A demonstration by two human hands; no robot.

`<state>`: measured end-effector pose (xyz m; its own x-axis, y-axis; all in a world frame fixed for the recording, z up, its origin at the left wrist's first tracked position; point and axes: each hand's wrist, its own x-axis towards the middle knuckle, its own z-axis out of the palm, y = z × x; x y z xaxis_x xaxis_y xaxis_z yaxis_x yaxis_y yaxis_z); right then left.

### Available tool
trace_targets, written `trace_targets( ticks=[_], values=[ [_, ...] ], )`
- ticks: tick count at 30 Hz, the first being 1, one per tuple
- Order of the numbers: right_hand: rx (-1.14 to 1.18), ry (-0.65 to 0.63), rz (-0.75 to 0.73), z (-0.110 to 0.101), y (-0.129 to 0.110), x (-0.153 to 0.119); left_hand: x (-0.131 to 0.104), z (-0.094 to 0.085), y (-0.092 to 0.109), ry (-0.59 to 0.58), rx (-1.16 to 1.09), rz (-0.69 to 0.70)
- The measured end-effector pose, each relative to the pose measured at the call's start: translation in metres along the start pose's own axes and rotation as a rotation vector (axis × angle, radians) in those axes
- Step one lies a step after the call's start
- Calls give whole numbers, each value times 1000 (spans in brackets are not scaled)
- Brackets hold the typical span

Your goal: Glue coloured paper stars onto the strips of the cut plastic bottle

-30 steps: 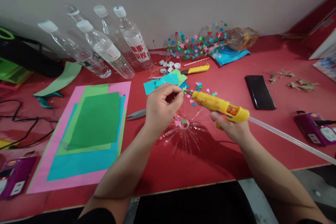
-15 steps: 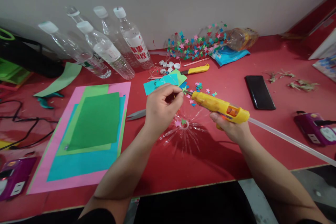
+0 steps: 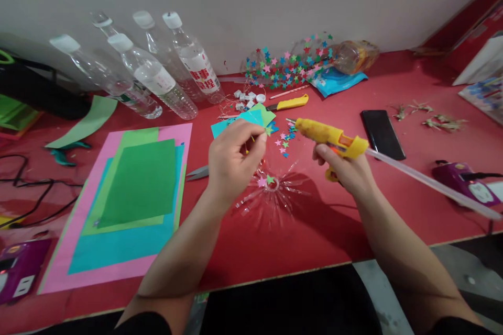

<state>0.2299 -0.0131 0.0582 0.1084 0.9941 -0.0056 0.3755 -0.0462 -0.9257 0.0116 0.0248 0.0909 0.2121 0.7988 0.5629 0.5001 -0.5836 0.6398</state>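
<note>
My left hand pinches a small light-green paper star between thumb and fingertips. In my right hand is a yellow hot glue gun, its nozzle pointing left, a short way from the star. A long translucent glue stick sticks out of the gun's back end. Below the hands lies a clear plastic piece cut into spreading strips, with a pink star and a green star near its central ring. Loose paper stars are scattered behind it.
Clear bottles stand along the wall. Coloured paper sheets lie at left, with scissors beside them. A yellow cutter, a star-covered clear bottle, a black phone and a purple power strip are also on the red table.
The glue gun's nozzle has moved away from the star, to the right. My left hand still holds the star, and the whole view has shifted slightly.
</note>
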Motion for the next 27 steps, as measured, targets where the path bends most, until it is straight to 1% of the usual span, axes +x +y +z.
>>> trace_targets(
  ticks=[1,2,3,5,7,9,12,13,15,18,20,22,25,26,27],
  values=[
    [28,1,61,-4,2,5,1,-2,-1,-1,-33,-46],
    [66,-27,79,-8,5,10,1,-3,-2,-7,-75,-94],
    [98,-83,79,-13,9,15,2,-4,-3,-17,-120,-143],
    [97,-111,110,-21,19,23,3,-6,-5,-36,-200,-222],
    [-2,-118,206,-27,29,29,3,-6,-6,-52,-257,-268],
    [-187,-114,251,-30,38,31,2,-7,-8,-79,-308,-307],
    [-478,-116,240,-30,43,31,-1,-8,-10,-120,-381,-385],
    [-536,-125,233,-30,43,31,-2,-8,-11,-127,-393,-406],
    [-582,-166,221,-30,42,30,-4,-10,-12,-137,-398,-420],
    [-661,-300,182,-31,39,28,-6,-11,-12,-172,-409,-425],
    [-773,-401,160,-31,38,25,-7,-11,-12,-210,-446,-442],
    [-884,-452,151,-30,39,24,-8,-11,-11,-247,-499,-467],
    [-963,-474,139,-30,38,22,-9,-10,-10,-291,-580,-502],
    [-998,-461,134,-30,36,22,-9,-9,-9,-301,-600,-514],
    [-1039,-421,117,-30,33,21,-9,-9,-8,-312,-618,-526]
  ],
)
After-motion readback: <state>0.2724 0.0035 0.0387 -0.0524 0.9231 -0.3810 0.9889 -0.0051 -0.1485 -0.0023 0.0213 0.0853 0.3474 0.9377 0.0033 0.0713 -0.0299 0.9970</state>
